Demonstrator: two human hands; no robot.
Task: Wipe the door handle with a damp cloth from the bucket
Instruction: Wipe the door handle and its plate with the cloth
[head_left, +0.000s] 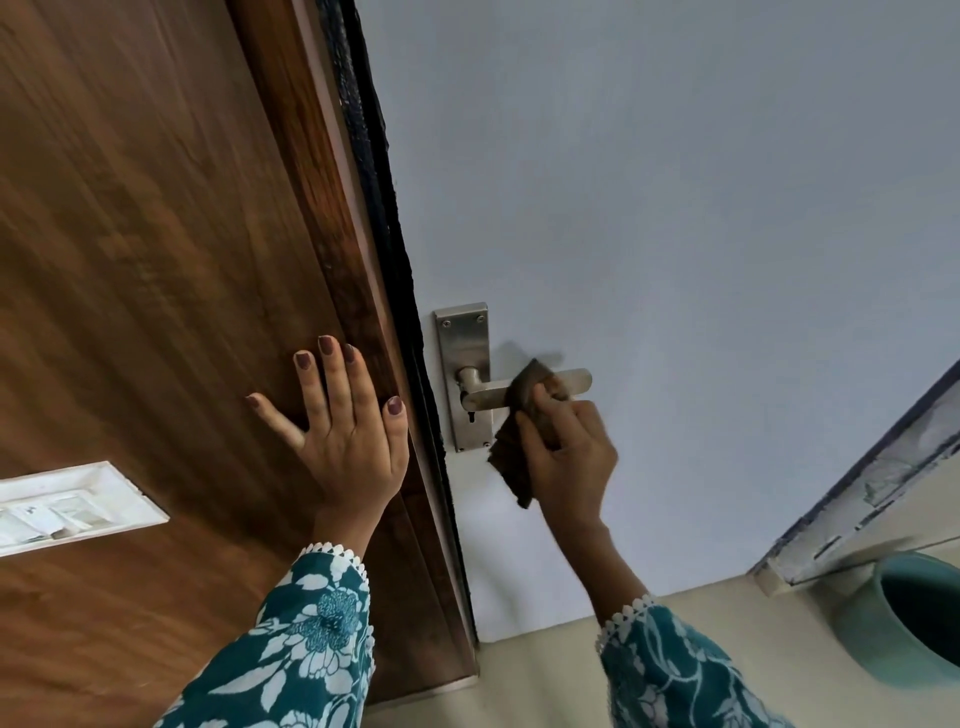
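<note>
A silver lever door handle (485, 391) on a metal backplate (464, 343) is fixed to a pale grey door (675, 234). My right hand (569, 457) grips a dark brown cloth (519, 452) and presses it over the middle of the lever; the lever's tip sticks out to the right of the cloth. My left hand (343, 426) lies flat, fingers spread, on the brown wooden frame (208, 260) to the left of the handle. A teal bucket (914, 618) stands on the floor at the lower right.
A white switch plate (72, 506) is set in the wooden panel at the far left. A black seal strip (384, 208) runs between frame and door. A worn pale ledge (883, 499) juts out at the right above the bucket. Beige floor (545, 665) lies below.
</note>
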